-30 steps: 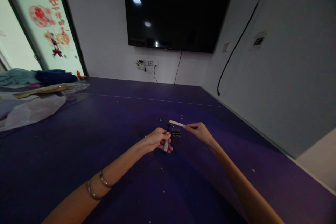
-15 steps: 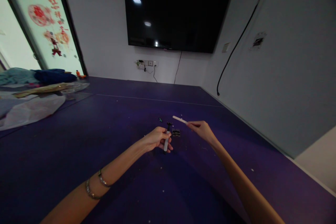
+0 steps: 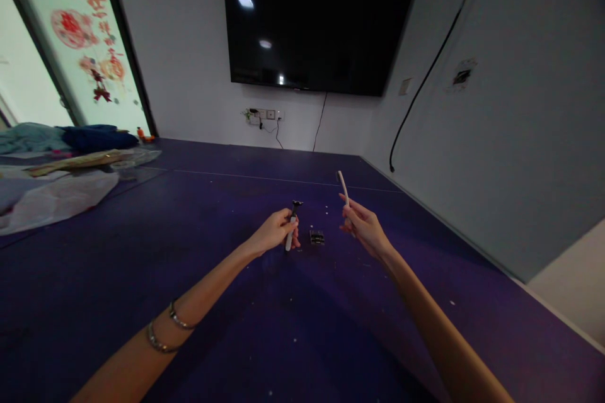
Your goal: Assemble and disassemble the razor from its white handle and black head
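Dim room around me. Brightest patch: glass door [image 3: 85, 50], left. White glare spots on the TV [image 3: 321, 19]. Soft shadow over the purple table [image 3: 212, 214] before me. Top-right corner dark, edges stretched wide-angle; fine detail by my left hand [image 3: 276, 231] soft.

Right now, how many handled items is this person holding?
2: what looks like a razor in the left hand and a toothbrush in the right hand; smaller ones may be hidden.
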Tool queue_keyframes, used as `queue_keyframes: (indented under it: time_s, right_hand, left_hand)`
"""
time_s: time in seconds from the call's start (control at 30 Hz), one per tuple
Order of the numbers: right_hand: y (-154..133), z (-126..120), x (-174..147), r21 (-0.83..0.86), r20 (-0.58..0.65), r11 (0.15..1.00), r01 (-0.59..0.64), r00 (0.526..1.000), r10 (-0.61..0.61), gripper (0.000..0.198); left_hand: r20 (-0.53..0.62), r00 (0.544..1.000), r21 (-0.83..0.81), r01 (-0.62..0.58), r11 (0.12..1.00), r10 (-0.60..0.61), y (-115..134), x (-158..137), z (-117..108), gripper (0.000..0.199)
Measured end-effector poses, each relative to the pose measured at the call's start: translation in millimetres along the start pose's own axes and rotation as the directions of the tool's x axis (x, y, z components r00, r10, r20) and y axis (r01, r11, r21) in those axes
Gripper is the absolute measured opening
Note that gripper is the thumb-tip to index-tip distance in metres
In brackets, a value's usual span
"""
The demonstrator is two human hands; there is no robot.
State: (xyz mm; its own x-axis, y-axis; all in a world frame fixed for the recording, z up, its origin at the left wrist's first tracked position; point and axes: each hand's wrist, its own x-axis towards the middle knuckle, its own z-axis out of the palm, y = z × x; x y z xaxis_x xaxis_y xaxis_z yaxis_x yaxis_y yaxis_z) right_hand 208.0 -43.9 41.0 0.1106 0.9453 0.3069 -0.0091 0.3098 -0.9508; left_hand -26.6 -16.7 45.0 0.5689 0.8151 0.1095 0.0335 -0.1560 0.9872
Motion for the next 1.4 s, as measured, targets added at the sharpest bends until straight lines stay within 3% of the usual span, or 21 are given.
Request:
queue_keyframes:
  time_s: [0.1, 0.27, 0.37, 0.47, 0.6, 0.7, 1.03, 1.27, 1.4]
  right_hand:
    - [-2, 1, 0, -0.08, -0.032, 0.996, 0.047, 0.998, -0.05, 0.055]
    - [7, 5, -2, -0.41, -0.111, 0.906, 0.102, 0.981, -0.161, 0.052]
    - [16, 11, -11, -0.651, -0.1, 0.755, 0.08, 0.977, -0.19, 0.046]
    - [25, 23, -23, -0.846, -0.006, 0.531, 0.057, 0.993, -0.117, 0.038]
    - [39, 43, -38, -0.956, 0.073, 0.289, 0.046, 0.994, 0.083, 0.031]
    - [49, 58, -43, -0.981, 0.081, 0.189, 0.05, 0.984, 0.161, 0.031]
    - [61, 79, -40, -0.989, 0.042, 0.146, 0.016, 0.984, 0.172, 0.031]
    - [62, 80, -37, -0.987, 0.043, 0.163, 0.012, 0.982, 0.184, 0.033]
    - [57, 67, -27, -0.984, -0.001, 0.176, -0.033, 0.984, 0.175, 0.038]
  left_hand:
    - [-0.003, 1.0, 0.021, -0.018, 1.0, 0.018, 1, 1, 0, 0.004]
    - [0.0, 0.999, 0.051, -0.041, 0.998, 0.041, 3, 1, -1, 0.004]
    - [0.018, 0.998, 0.055, -0.065, 0.996, 0.064, 4, 0, -1, 0.007]
    - [0.03, 0.997, 0.06, -0.072, 0.996, 0.07, 4, 0, 0, 0.006]
    - [0.048, 0.996, 0.07, -0.082, 0.994, 0.079, 2, 2, 1, 0.006]
    - [0.056, 0.995, 0.075, -0.087, 0.993, 0.083, 1, 1, 2, 0.006]
    - [0.11, 0.99, 0.106, -0.099, 0.989, 0.087, 5, -3, 12, 0.008]
    - [0.121, 0.988, 0.108, -0.106, 0.988, 0.092, 2, -3, 13, 0.01]
    - [0.115, 0.99, 0.086, -0.093, 0.992, 0.082, -5, 1, 12, 0.005]
